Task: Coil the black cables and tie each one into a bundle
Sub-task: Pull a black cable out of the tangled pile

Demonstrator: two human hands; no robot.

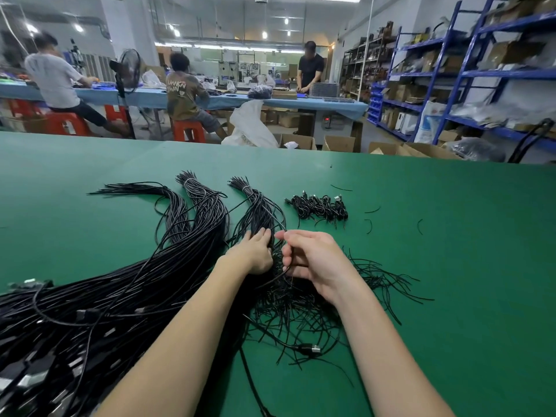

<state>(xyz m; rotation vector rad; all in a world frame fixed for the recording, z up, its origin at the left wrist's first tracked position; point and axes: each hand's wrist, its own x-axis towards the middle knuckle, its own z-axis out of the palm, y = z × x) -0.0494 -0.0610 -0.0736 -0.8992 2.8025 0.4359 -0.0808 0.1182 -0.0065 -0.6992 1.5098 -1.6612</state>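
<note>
Black cables [192,275], both hands' grip on strands

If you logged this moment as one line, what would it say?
left hand: on cable sheaf | right hand: pinching one cable | tied bundles: set aside

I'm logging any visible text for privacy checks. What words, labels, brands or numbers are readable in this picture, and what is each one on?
"UNKN" over "OWN", as far as it reads: back of the brown shirt of the person seated at the far blue table.
Red digits on the small display under that table: too blurred to read.
Cartons on the blue shelving: markings too small to read.
Cables and green table: no text.
</note>
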